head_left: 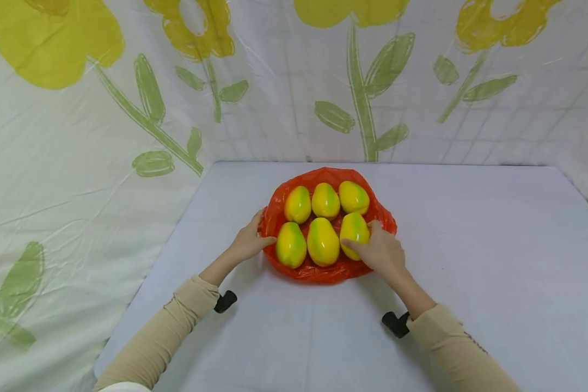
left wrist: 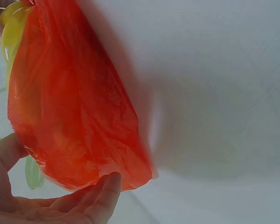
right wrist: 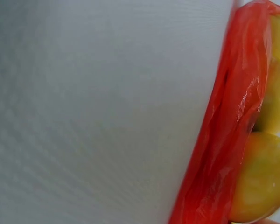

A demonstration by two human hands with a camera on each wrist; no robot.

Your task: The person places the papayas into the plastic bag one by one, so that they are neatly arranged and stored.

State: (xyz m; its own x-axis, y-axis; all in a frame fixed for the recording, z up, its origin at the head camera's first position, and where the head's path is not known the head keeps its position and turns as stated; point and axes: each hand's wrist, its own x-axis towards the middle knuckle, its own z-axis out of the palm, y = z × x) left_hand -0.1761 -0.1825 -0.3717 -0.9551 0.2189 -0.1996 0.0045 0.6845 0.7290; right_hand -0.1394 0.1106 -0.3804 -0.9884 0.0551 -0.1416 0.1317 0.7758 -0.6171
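A red plastic bag (head_left: 318, 276), spread wide with its rim rolled down, sits on the table in the head view. Inside it lie several glossy yellow fruits with green streaks, shaped like papayas, in two rows. My left hand (head_left: 248, 238) holds the bag's left side, thumb over the rim and fingers along the outer wall (left wrist: 74, 107). At the front right, my right hand (head_left: 383, 251) grips one papaya-like fruit (head_left: 355, 231), with the thumb across its front and fingers at its far right side. In the right wrist view this hand is almost wholly out of frame.
A white-covered table (head_left: 475, 239) spreads around the bag. Behind it and to the left hangs a pale curtain (head_left: 274, 81) printed with yellow flowers. A black wrist mount (head_left: 396, 324) juts from the right sleeve, and another (head_left: 225, 301) from the left.
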